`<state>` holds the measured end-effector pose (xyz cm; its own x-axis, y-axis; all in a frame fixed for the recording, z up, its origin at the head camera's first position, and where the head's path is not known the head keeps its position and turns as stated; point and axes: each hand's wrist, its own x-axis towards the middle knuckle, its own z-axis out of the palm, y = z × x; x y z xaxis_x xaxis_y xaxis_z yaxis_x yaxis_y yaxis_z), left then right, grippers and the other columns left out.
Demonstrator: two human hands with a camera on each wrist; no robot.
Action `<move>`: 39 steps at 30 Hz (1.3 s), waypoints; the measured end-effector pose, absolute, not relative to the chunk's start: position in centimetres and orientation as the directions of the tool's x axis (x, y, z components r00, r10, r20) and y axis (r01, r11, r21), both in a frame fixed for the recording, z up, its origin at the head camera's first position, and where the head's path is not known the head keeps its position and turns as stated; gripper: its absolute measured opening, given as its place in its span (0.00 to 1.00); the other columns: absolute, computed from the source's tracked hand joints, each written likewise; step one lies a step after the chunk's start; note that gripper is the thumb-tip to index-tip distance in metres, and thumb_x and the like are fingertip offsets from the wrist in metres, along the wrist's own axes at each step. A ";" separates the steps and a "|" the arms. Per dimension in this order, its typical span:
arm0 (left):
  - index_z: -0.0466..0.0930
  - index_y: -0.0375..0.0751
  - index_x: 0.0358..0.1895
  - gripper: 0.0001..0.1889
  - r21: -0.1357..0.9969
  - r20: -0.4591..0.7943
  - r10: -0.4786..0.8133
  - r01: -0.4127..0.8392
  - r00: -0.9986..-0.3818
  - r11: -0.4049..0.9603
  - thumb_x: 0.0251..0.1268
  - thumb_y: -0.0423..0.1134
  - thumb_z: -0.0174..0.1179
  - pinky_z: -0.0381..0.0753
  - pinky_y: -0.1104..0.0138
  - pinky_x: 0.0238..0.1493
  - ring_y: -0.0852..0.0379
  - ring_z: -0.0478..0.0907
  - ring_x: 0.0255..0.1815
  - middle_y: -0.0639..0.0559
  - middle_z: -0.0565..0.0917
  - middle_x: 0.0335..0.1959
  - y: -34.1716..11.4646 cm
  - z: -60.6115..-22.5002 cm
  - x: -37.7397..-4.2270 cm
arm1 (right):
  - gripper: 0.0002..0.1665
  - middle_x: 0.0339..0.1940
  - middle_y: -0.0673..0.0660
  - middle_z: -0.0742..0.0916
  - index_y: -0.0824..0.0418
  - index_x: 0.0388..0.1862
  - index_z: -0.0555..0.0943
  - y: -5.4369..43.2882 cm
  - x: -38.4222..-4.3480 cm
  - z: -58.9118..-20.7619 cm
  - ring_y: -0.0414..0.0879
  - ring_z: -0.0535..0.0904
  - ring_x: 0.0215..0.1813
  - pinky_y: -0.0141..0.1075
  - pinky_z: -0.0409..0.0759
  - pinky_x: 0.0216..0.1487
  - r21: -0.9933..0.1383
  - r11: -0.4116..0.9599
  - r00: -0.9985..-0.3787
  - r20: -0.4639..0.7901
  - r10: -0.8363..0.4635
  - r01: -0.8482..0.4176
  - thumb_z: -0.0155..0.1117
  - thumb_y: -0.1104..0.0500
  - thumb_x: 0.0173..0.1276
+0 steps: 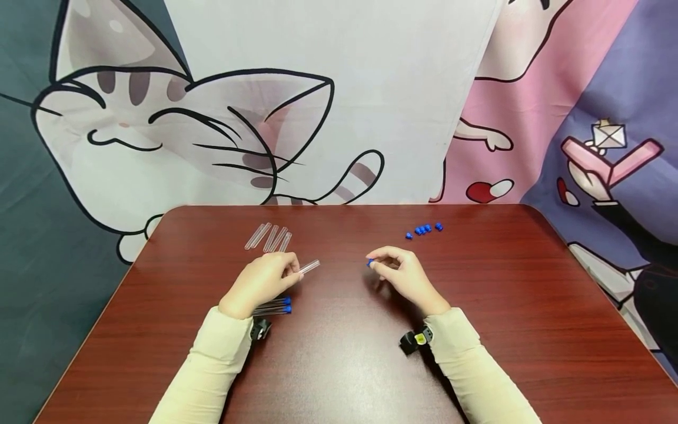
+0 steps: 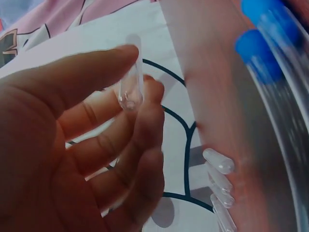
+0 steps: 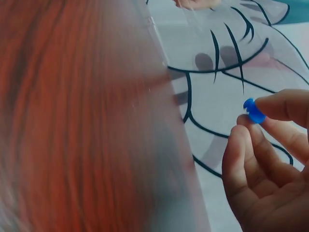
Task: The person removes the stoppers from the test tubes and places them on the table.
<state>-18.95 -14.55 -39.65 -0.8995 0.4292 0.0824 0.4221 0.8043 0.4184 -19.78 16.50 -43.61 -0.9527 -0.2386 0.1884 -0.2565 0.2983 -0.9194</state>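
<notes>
left hand (image 1: 267, 277): pinches a clear tube (image 1: 311, 267) between thumb and fingers, one end poking out toward the middle of the desk (image 1: 339, 365)
right hand (image 1: 404, 277): pinches a small blue cap (image 3: 255, 111) at its fingertips
tube: left of the desk's middle, aslant, outer end pointing toward the far right corner; the rounded end sits by the left fingers, so the mouth is probably the outer one
cap: right of the desk's middle, well apart from the tube
loose tubes (image 1: 271, 239): side by side near the far edge, toward the far left corner
spare caps (image 1: 428, 228): in a loose row near the far edge, toward the far right corner
capped tubes (image 1: 272, 310): at least two, just nearer the near edge than the left hand, blue ends toward the right edge, partly hidden by the wrist
tube and cap: best lined up on one axis, plug end to mouth, then pressed straight, as a skewed push could slip
left fingers: best kept clear of the rim, firm but light
</notes>
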 end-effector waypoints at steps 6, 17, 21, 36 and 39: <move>0.73 0.48 0.31 0.11 0.384 0.005 0.318 0.295 -0.948 0.875 0.70 0.44 0.64 0.72 0.62 0.25 0.58 0.73 0.23 0.58 0.75 0.21 -15.2 -39.9 -18.9 | 0.12 0.42 0.69 0.87 0.72 0.50 0.85 18.0 -20.4 -44.1 0.58 0.84 0.32 0.39 0.85 0.33 -0.936 0.315 -0.979 0.111 -0.171 -0.161 0.65 0.69 0.70; 0.73 0.46 0.28 0.14 0.344 -0.125 0.215 0.161 -0.969 0.925 0.75 0.46 0.58 0.74 0.56 0.28 0.52 0.76 0.26 0.53 0.76 0.22 -15.5 -40.1 -19.6 | 0.14 0.38 0.63 0.90 0.72 0.49 0.83 20.6 -21.5 -44.4 0.45 0.86 0.35 0.33 0.85 0.36 -0.913 0.409 -1.000 0.001 0.001 -0.001 0.69 0.65 0.68; 0.73 0.47 0.27 0.15 0.311 -0.146 0.200 0.146 -0.969 0.939 0.74 0.48 0.57 0.77 0.53 0.30 0.49 0.78 0.29 0.52 0.76 0.24 -15.1 -40.1 -20.8 | 0.11 0.34 0.61 0.89 0.71 0.45 0.84 21.0 -22.2 -44.4 0.45 0.86 0.32 0.34 0.86 0.34 -0.884 0.467 -1.000 -0.007 0.012 0.012 0.70 0.65 0.67; 0.80 0.39 0.32 0.19 0.237 -0.231 0.106 0.050 -0.967 0.970 0.74 0.52 0.56 0.81 0.41 0.45 0.38 0.82 0.44 0.38 0.85 0.44 -14.9 -39.5 -24.9 | 0.05 0.25 0.57 0.87 0.67 0.36 0.84 21.0 -26.1 -43.5 0.46 0.81 0.27 0.39 0.79 0.36 -0.637 0.762 -0.992 0.114 -0.053 -0.114 0.70 0.66 0.63; 0.82 0.37 0.45 0.19 0.227 -0.241 0.093 0.037 -0.966 0.973 0.73 0.52 0.56 0.79 0.39 0.49 0.34 0.81 0.52 0.34 0.82 0.56 -14.7 -39.6 -25.2 | 0.05 0.28 0.58 0.88 0.67 0.35 0.85 20.8 -26.7 -43.3 0.52 0.84 0.34 0.46 0.80 0.41 -0.579 0.805 -0.989 0.133 -0.062 -0.129 0.70 0.65 0.61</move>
